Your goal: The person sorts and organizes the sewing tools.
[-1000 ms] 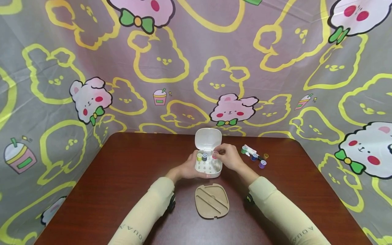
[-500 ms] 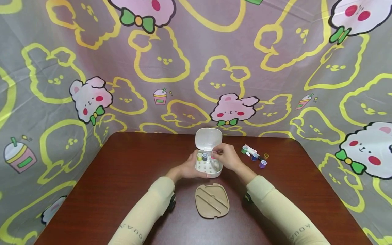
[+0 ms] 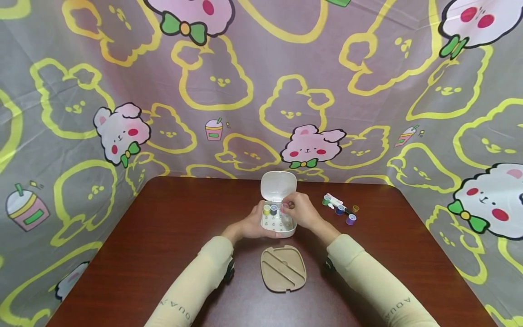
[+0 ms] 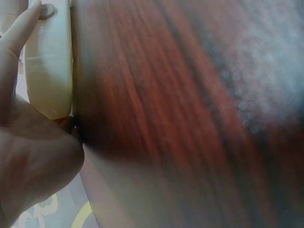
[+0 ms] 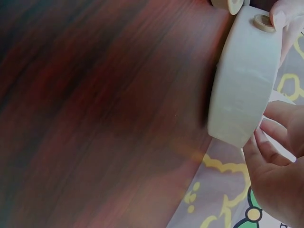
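Observation:
In the head view, a white sewing box (image 3: 278, 234) stands with its lid (image 3: 278, 185) raised and rows of small pegs inside. My left hand (image 3: 250, 225) grips its left side, thumb along the front wall. Near the round button (image 4: 46, 11) the thumb shows in the left wrist view. Between thumb and fingers of my right hand (image 3: 304, 211) is a pink thread spool (image 3: 283, 209), partly hidden, over the back row. A yellow spool (image 3: 267, 210) and a dark grey spool (image 3: 273, 210) sit to its left. The right wrist view shows the right fingers (image 5: 266, 152) behind the box wall.
A beige grooved tray (image 3: 283, 269) lies in front of the box. Off to the right are a green spool (image 3: 326, 200), a blue spool (image 3: 339, 210), a purple spool (image 3: 351, 220) and a small gold one (image 3: 355, 209), with white and black items among them. A patterned curtain (image 3: 245, 113) surrounds the table.
My right hand has shifted slightly left with the pink spool, closer to the dark grey one. The left hand and the box have stayed in place.

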A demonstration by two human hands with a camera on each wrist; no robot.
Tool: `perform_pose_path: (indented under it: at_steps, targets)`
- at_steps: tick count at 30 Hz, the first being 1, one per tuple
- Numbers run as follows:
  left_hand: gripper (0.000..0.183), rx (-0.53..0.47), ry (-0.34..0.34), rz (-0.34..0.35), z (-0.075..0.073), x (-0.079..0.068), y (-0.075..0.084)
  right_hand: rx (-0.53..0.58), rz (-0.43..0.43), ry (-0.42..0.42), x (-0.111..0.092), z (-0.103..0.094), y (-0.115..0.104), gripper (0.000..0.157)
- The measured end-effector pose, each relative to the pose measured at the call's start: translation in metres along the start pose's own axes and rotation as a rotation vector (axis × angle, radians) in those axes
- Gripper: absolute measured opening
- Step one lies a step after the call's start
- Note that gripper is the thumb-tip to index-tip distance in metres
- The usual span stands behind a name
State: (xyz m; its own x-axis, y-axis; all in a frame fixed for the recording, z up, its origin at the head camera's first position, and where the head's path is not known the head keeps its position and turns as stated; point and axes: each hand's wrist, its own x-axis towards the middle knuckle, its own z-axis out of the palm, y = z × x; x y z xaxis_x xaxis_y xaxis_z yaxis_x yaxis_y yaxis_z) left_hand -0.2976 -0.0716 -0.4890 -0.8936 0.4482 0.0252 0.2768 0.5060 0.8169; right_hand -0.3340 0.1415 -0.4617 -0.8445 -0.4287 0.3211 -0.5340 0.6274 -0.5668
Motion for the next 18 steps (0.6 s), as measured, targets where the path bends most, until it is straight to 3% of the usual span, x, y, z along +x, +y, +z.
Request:
perform_pose_path:
  at_steps: [9,18]
  targets:
    - [0.109,0.002,-0.014,-0.025,0.0026,0.0067,-0.0099,-0.054,-0.045,-0.013,0.0002,0.0004,-0.002,0.01]
    - [0.11,0.018,-0.015,-0.022,0.0021,0.003,-0.0059,-0.083,-0.067,-0.034,-0.0001,0.0011,-0.0049,0.01]
